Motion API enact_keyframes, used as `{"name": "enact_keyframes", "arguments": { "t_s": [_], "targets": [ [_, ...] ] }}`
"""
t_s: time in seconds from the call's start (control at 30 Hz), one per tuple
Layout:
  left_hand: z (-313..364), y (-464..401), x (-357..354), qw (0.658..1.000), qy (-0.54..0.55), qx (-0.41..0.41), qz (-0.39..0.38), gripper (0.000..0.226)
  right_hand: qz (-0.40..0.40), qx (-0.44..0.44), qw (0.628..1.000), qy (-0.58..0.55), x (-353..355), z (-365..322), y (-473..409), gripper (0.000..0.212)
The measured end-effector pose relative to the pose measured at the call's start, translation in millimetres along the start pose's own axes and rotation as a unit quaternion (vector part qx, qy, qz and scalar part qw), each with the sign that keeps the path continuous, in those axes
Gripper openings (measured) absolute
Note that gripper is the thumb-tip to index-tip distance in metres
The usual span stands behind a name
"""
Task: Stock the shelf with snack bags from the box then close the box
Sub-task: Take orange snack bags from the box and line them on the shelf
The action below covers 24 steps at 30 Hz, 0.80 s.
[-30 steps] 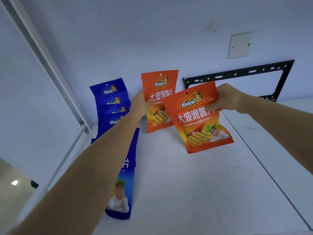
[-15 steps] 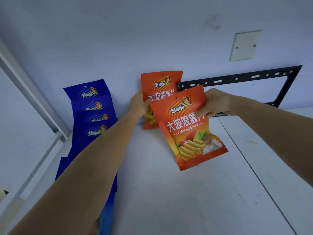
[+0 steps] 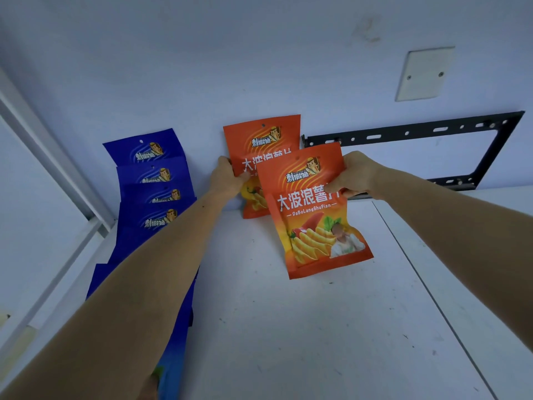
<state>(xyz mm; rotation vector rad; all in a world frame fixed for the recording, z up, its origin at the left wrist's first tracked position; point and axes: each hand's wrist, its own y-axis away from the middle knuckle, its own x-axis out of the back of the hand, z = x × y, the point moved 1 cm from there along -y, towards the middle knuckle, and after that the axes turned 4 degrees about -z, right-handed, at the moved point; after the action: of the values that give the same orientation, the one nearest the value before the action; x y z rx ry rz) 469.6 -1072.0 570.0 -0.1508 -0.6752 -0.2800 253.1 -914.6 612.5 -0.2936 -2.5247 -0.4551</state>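
Observation:
An orange snack bag stands upright against the back wall on the white shelf. My left hand grips its left edge. A second orange snack bag hangs just in front of it, overlapping its lower right; my right hand pinches its top right corner. A row of several blue snack bags leans in an overlapping line at the left, partly hidden by my left forearm. The box is out of view.
A black metal bracket is fixed to the wall behind my right hand. A blank white wall plate sits above it. A white frame bounds the shelf on the left. A seam runs along the shelf's right side.
My right hand has carried the second orange bag leftward and closer to the standing bag, now overlapping it. My left hand stays on the standing bag.

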Motion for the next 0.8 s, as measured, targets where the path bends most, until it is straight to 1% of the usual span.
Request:
{"name": "enact_keyframes", "arguments": {
  "t_s": [0.1,0.17,0.2,0.27,0.33,0.43,0.5,0.53,0.6,0.67,0.8],
  "targets": [
    [0,5,4,0.999,-0.035,-0.003,-0.027,0.047,0.006,0.001,1.000,-0.003,-4,-3,-8,0.046],
    [0,9,10,0.994,-0.094,0.001,-0.059,0.048,0.011,0.006,1.000,-0.011,-9,-6,-16,0.046],
    [0,10,14,0.987,-0.135,0.004,-0.085,0.051,0.015,0.009,1.000,-0.015,-13,-7,-20,0.047],
    [-2,12,22,0.961,-0.231,0.008,-0.153,0.058,0.022,0.015,0.999,-0.024,-21,-11,-28,0.046],
    [-1,16,29,0.937,-0.288,0.009,-0.197,0.068,0.029,0.017,0.999,-0.028,-30,-15,-36,0.045],
    [0,19,31,0.928,-0.287,0.012,-0.236,0.077,0.039,0.016,0.999,-0.034,-41,-20,-48,0.041],
    [0,25,28,0.929,-0.236,0.023,-0.285,0.083,0.042,0.021,0.998,-0.033,-47,-24,-54,0.042],
    [-1,28,25,0.929,-0.207,0.020,-0.306,0.090,0.047,0.026,0.998,-0.029,-49,-25,-57,0.044],
    [-5,31,17,0.932,-0.193,0.000,-0.307,0.093,0.068,0.039,0.997,-0.011,-52,-28,-63,0.047],
    [-9,32,10,0.936,-0.212,-0.015,-0.279,0.089,0.097,0.044,0.994,0.014,-53,-29,-66,0.052],
    [-10,35,0,0.938,-0.247,0.001,-0.244,0.091,0.137,0.020,0.990,0.030,-55,-22,-67,0.066]
  ]
}}
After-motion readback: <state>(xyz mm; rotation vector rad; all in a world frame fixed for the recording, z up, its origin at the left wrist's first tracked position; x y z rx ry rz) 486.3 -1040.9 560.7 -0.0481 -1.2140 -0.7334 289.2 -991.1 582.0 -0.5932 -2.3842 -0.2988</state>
